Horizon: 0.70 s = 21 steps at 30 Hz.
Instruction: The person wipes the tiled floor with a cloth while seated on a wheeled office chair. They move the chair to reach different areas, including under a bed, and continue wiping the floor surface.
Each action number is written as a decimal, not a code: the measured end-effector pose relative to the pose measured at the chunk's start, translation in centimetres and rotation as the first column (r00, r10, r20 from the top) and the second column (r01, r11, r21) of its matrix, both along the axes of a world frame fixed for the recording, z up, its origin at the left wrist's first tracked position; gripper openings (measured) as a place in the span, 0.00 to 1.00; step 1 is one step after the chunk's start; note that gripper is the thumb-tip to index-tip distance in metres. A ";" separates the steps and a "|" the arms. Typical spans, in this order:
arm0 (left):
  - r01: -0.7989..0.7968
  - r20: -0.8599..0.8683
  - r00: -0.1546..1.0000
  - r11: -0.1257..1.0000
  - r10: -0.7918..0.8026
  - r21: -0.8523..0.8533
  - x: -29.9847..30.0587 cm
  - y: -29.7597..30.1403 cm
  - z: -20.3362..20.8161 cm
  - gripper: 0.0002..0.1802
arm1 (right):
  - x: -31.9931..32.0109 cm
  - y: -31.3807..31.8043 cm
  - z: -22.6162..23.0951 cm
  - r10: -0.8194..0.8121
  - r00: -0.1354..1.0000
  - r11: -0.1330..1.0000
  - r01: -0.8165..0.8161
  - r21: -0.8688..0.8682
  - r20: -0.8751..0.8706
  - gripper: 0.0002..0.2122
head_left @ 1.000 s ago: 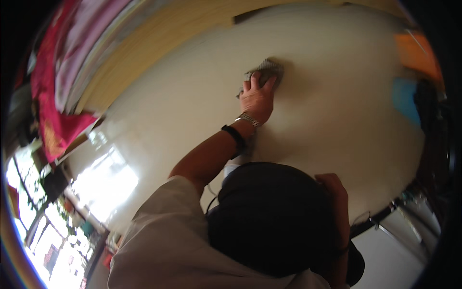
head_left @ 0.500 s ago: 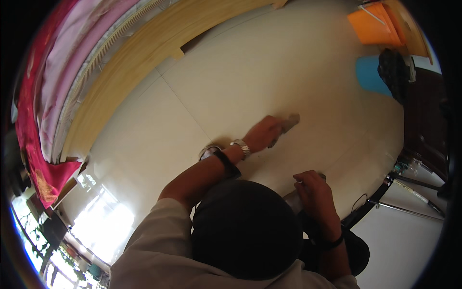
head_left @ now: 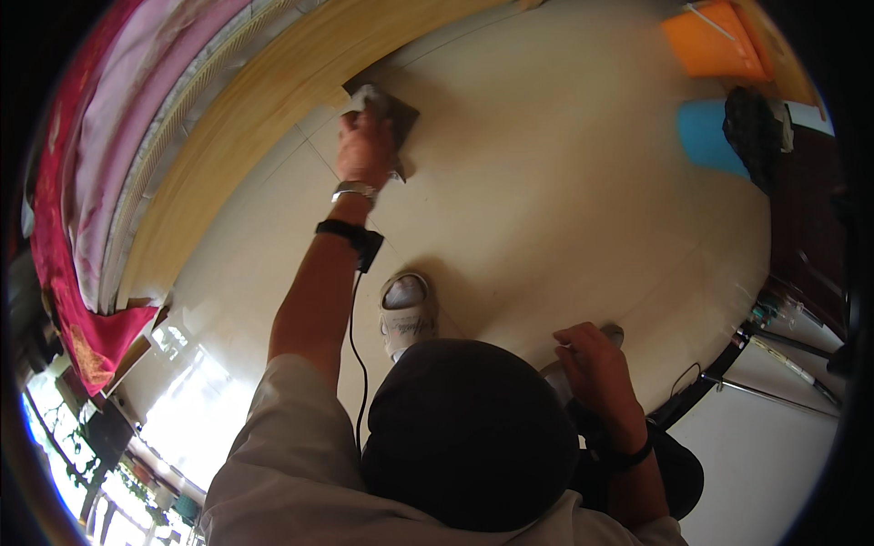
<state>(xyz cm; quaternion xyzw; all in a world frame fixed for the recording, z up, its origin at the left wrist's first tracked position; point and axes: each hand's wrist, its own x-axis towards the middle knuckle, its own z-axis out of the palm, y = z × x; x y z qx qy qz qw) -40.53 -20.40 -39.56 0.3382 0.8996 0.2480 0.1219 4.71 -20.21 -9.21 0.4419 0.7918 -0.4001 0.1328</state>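
My left hand is stretched far forward to the floor, its fingers closed on a grey-brown cloth. The cloth lies close to the wooden bed frame, with a paler part bunched under the fingertips. A metal watch and a black strap with a cable are on that arm. My right hand hangs in front of my right knee with curled fingers. Nothing shows in it, and a black band is on its wrist. Below the left arm, my left foot is in a light slipper; the right shoe is mostly hidden.
The wooden bed frame with pink and red bedding runs along the left. At the far right are an orange bucket and a blue container. A dark piece of furniture and metal legs stand at right.
My left hand has swept the cloth from the middle of the floor forward and left to the bed frame. The left slipper has come into view. My right hand has stayed in place.
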 end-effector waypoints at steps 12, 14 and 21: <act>0.693 0.407 0.581 0.690 -0.705 0.207 24.2 -0.4 4.8 0.20 | -0.2 0.5 0.6 0.059 0.995 0.996 -0.064 0.067 0.080 0.10; 0.529 0.600 0.527 0.785 -0.602 0.324 22.7 -2.2 5.4 0.18 | -0.3 0.4 0.6 0.091 0.994 0.989 -0.098 0.107 0.062 0.10; -0.475 0.978 0.164 0.859 -0.128 0.192 7.1 -18.7 8.2 0.18 | -1.1 -0.2 -0.1 0.052 0.998 0.997 -0.054 0.056 0.038 0.10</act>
